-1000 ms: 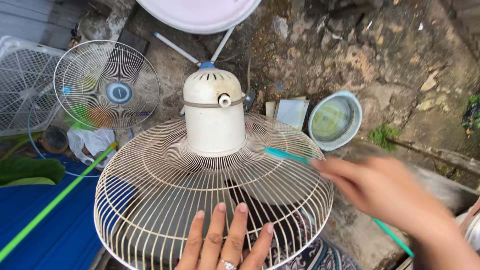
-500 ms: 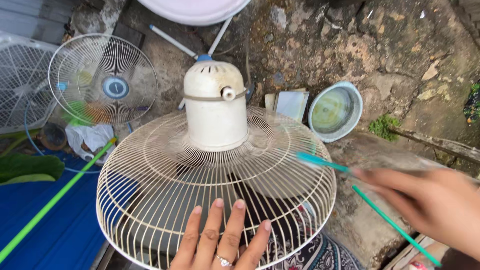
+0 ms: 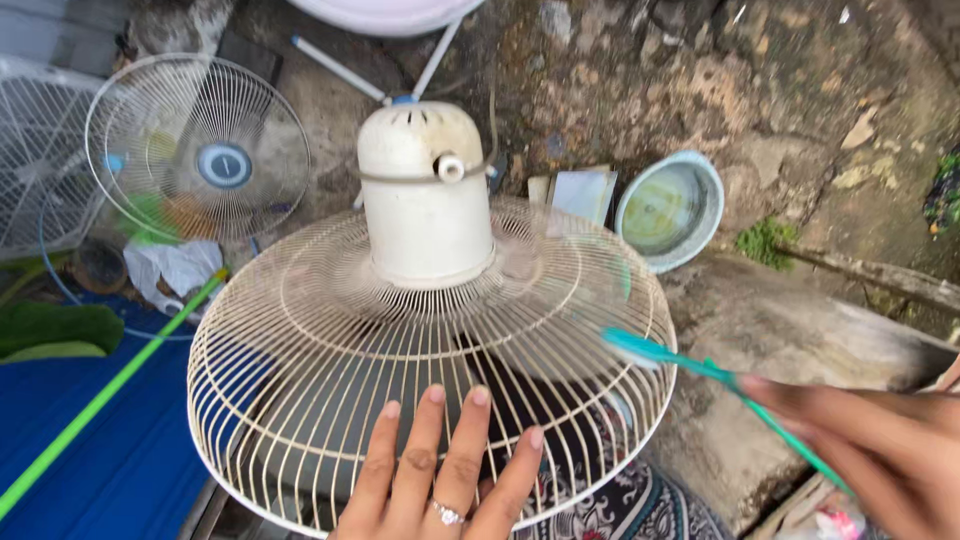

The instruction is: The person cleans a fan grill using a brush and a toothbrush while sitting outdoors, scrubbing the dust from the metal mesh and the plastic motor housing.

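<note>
Count, fans: I log three — a white square box fan (image 3: pixel 40 150) cut by the left edge, a round wire-guard fan with a blue hub (image 3: pixel 197 147) beside it, and the cream round wire fan guard (image 3: pixel 420 350) at centre.
Count, other items: one bright green pole (image 3: pixel 110 390), one cream cylindrical motor housing (image 3: pixel 427 195), one pale blue round basin (image 3: pixel 668 210), one teal plastic toothbrush (image 3: pixel 720 385).
Left hand: my left hand (image 3: pixel 440 475) lies open, fingers spread flat on the near wires of the cream guard; a ring shows on one finger.
Worked item: the cream guard sits centre frame, motor housing upright on its hub.
Right hand: my right hand (image 3: pixel 880 450) is closed around the toothbrush handle; the brush head touches the guard's right rim.
Hidden or unclear: the right hand is blurred and cut by the frame edge; the brush bristles cannot be made out; a white rounded object (image 3: pixel 385 12) is cut off at top.
Edges and room: rough concrete ground (image 3: pixel 790 90) lies open right of the guard; blue sheeting (image 3: pixel 120 460) fills the lower left.
</note>
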